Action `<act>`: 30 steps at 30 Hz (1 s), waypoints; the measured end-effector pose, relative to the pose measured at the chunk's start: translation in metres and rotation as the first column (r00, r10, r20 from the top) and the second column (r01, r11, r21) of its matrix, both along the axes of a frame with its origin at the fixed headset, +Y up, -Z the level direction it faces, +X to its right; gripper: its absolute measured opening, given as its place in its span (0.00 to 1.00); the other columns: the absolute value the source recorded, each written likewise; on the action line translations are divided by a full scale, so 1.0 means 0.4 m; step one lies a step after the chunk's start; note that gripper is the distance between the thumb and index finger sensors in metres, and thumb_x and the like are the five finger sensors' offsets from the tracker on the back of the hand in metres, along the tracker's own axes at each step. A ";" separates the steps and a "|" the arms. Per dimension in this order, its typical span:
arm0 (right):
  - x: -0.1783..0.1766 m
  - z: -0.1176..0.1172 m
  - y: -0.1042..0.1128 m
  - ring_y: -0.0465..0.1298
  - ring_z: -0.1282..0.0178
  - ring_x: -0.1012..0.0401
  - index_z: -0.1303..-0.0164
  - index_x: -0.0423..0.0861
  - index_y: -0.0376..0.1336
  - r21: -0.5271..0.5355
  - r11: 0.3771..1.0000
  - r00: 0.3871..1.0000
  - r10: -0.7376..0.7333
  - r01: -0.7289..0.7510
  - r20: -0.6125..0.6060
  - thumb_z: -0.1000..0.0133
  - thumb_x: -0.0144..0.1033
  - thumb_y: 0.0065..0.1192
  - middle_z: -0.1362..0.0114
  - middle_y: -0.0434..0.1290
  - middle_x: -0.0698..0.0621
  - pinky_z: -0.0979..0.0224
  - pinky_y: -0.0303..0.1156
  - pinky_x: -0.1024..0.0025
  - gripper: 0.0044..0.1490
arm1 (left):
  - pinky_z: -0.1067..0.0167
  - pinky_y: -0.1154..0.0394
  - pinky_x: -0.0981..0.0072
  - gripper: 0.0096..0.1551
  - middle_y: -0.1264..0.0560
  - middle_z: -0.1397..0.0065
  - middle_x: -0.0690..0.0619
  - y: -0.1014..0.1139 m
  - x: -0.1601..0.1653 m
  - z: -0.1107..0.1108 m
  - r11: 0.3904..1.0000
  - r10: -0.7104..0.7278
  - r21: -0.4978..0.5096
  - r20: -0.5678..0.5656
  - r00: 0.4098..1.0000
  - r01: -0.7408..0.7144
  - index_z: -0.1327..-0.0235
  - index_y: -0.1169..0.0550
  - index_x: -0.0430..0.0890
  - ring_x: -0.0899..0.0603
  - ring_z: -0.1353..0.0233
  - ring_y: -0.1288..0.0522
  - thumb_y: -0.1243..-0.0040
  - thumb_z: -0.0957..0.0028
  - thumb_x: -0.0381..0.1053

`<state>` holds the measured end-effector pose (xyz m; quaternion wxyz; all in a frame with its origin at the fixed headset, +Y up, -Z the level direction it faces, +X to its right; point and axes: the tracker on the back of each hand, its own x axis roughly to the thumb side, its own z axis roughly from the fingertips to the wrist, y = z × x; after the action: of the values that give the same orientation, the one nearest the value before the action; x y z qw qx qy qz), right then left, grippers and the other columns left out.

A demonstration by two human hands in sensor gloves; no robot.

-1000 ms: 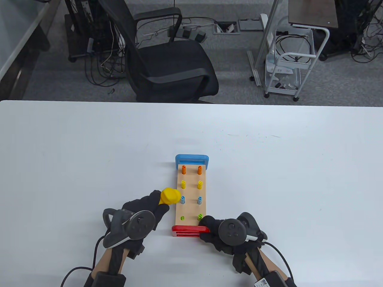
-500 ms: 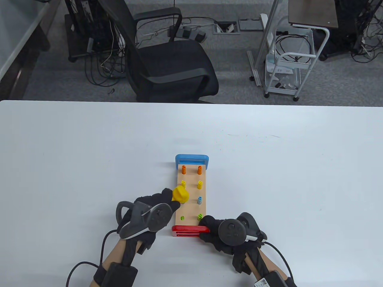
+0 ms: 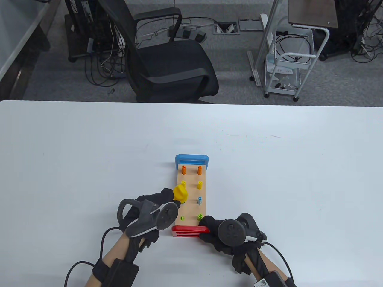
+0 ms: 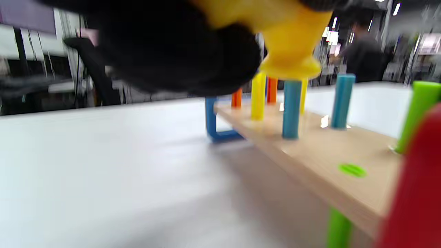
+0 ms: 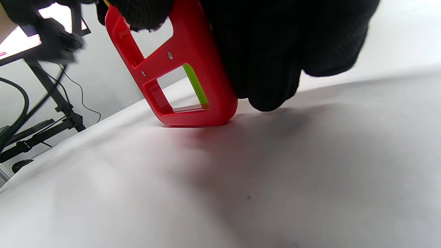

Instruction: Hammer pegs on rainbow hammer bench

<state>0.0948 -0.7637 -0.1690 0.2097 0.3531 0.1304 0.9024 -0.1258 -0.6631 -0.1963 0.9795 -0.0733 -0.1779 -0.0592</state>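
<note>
1 wooden peg bench with 8 coloured plastic pegs, 1 yellow toy hammer and 2 black-gloved hands on 1 white table.

The pegs stand in 4 pairs: 2 orange pegs, 2 yellow pegs, 2 blue pegs with 1 hidden under the hammer head from above, and 2 green pegs. The bench has 2 plastic end frames: 1 blue end frame and 1 red end frame. Each hand carries 1 grey tracker.
</note>
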 end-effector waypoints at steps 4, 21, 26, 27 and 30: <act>0.000 0.001 0.000 0.77 0.36 0.42 0.27 0.40 0.51 0.003 1.000 1.000 0.002 -0.002 0.001 0.36 0.47 0.45 0.29 0.74 0.35 0.32 0.71 0.40 0.33 | 0.68 0.18 0.60 0.39 0.13 0.56 0.48 0.045 -0.015 0.023 0.947 0.248 0.202 0.027 0.969 -0.248 0.31 0.26 0.41 0.44 0.68 0.14 0.60 0.41 0.66; -0.001 0.000 0.000 0.77 0.36 0.42 0.27 0.40 0.51 0.000 1.000 1.000 0.000 0.000 0.002 0.36 0.47 0.45 0.29 0.74 0.35 0.32 0.71 0.40 0.33 | 0.74 0.18 0.59 0.38 0.10 0.63 0.47 -0.033 0.017 -0.002 0.984 0.080 0.157 0.037 0.996 -0.085 0.38 0.21 0.38 0.43 0.75 0.14 0.55 0.42 0.65; -0.001 0.000 -0.001 0.77 0.36 0.42 0.27 0.40 0.51 0.002 1.000 1.000 0.001 -0.001 0.002 0.36 0.47 0.45 0.29 0.74 0.35 0.32 0.71 0.40 0.33 | 0.69 0.18 0.60 0.38 0.12 0.58 0.49 0.048 -0.008 0.026 0.956 0.198 0.213 0.032 0.980 -0.200 0.33 0.25 0.41 0.45 0.70 0.14 0.59 0.41 0.67; -0.001 0.000 -0.002 0.77 0.36 0.42 0.27 0.40 0.51 0.003 1.000 1.000 0.000 0.000 0.003 0.36 0.47 0.45 0.29 0.74 0.36 0.32 0.71 0.40 0.33 | 0.68 0.18 0.59 0.38 0.13 0.57 0.48 0.044 -0.011 0.027 0.945 0.240 0.220 0.038 0.970 -0.243 0.33 0.26 0.40 0.44 0.69 0.14 0.59 0.40 0.67; -0.001 0.000 -0.002 0.77 0.36 0.42 0.27 0.40 0.51 0.002 1.000 1.000 0.000 0.000 0.003 0.36 0.47 0.45 0.29 0.74 0.36 0.32 0.71 0.40 0.33 | 0.69 0.18 0.59 0.38 0.12 0.58 0.48 -0.055 0.021 -0.007 0.993 -0.098 0.068 -0.006 0.995 0.098 0.33 0.24 0.40 0.44 0.70 0.14 0.58 0.41 0.66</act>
<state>0.0943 -0.7644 -0.1692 0.2098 0.3520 0.1291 0.9030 -0.1176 -0.6851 -0.1990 0.9776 -0.0488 -0.1707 -0.1131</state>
